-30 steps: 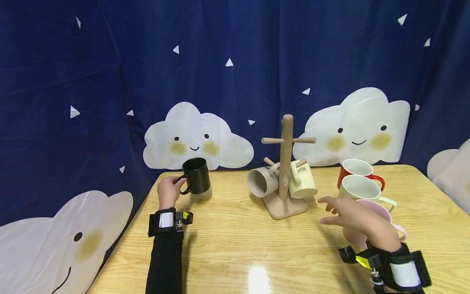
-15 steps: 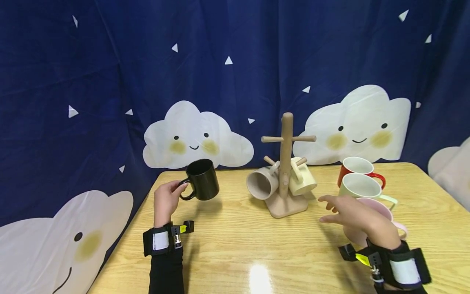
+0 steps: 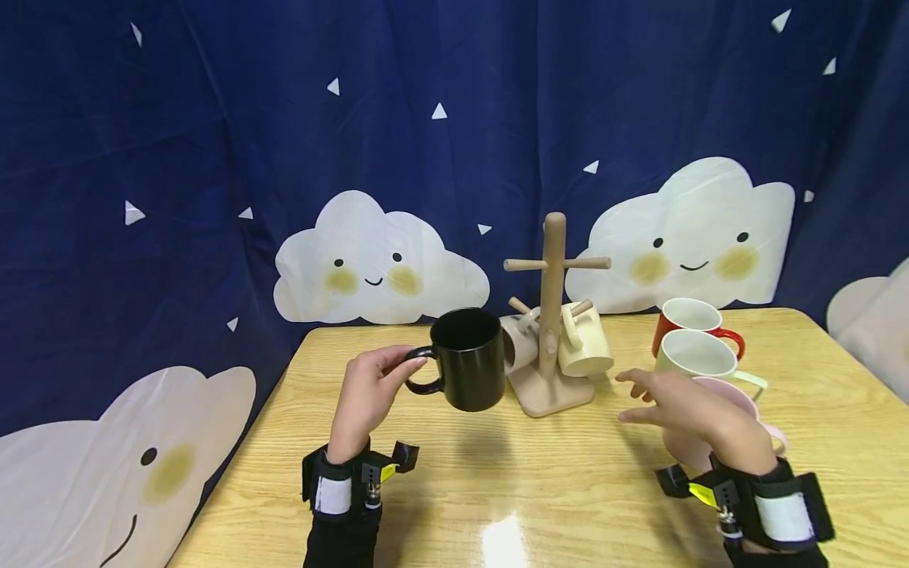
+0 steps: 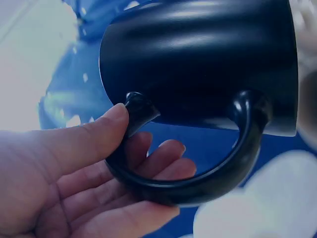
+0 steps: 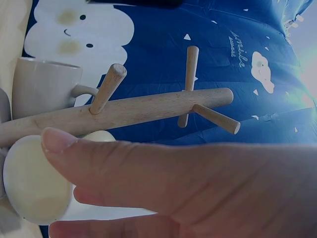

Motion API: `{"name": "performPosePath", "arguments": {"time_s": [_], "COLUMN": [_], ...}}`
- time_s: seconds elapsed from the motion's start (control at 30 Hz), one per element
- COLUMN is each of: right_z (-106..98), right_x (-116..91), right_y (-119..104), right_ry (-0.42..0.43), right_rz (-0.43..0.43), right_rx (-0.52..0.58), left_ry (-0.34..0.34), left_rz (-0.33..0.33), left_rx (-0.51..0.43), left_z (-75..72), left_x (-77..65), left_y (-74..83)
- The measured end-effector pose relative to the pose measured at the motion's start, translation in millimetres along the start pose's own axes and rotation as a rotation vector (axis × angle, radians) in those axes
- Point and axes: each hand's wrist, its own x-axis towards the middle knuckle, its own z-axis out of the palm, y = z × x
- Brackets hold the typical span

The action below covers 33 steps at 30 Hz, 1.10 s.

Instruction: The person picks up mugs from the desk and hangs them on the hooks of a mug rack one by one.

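A black mug (image 3: pixel 472 369) hangs upright above the table, left of the wooden mug tree (image 3: pixel 552 315). My left hand (image 3: pixel 376 390) pinches its handle (image 4: pixel 198 191) between thumb and fingers, as the left wrist view shows up close. On the tree's lower pegs hang a greyish mug (image 3: pixel 521 347), partly hidden by the black one, and a cream mug (image 3: pixel 585 347). To the right of the tree, my right hand (image 3: pixel 682 406) holds nothing, its fingers loosely bent. It covers part of a pink mug (image 3: pixel 727 394). In the right wrist view, the thumb (image 5: pixel 64 141) overlaps the cream mug.
Behind the pink mug stand a pale green mug (image 3: pixel 696 355) and a red mug (image 3: pixel 689 317), handles to the right. The tree's upper pegs (image 3: pixel 588 263) carry no mugs. A blue curtain (image 3: pixel 426 63) with clouds hangs behind the wooden table (image 3: pixel 554 481).
The left hand has lifted the black mug and brought it right and nearer, towards the mug tree. My right hand has stayed in about the same place.
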Motion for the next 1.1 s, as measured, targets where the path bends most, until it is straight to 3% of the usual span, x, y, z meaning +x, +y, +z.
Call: {"name": "performPosePath", "arguments": {"time_s": [0.2, 0.33, 0.6, 0.73, 0.83, 0.93, 1.1], "right_z": [-1, 0, 1, 0, -2, -3, -6], "right_x": [0, 1, -1, -1, 2, 5, 3], "right_y": [0, -1, 3, 1, -6, -14, -18], "right_ry": [-0.005, -0.006, 0.03, 0.049, 0.097, 0.116, 0.017], "right_rz": [0.006, 0.014, 0.006, 0.078, 0.171, 0.224, 0.164], "right_rx": [0.0, 0.013, -0.03, -0.042, 0.045, 0.21, 0.396], "left_ry": [-0.068, -0.114, -0.305, -0.386, -0.401, -0.402, -0.397], "left_rz": [0.074, 0.143, 0.189, 0.205, 0.201, 0.186, 0.147], "left_rx": [-0.079, -0.101, -0.009, 0.016, 0.018, 0.007, -0.052], "left_z": [19.8, 32.5, 50.7, 57.3, 59.8, 60.6, 61.1], "left_x": [-14.2, -18.6, -14.2, -9.5, -8.1, -6.4, -1.3], "left_y": [32.2, 42.1, 33.4, 26.2, 23.2, 21.8, 21.4]}}
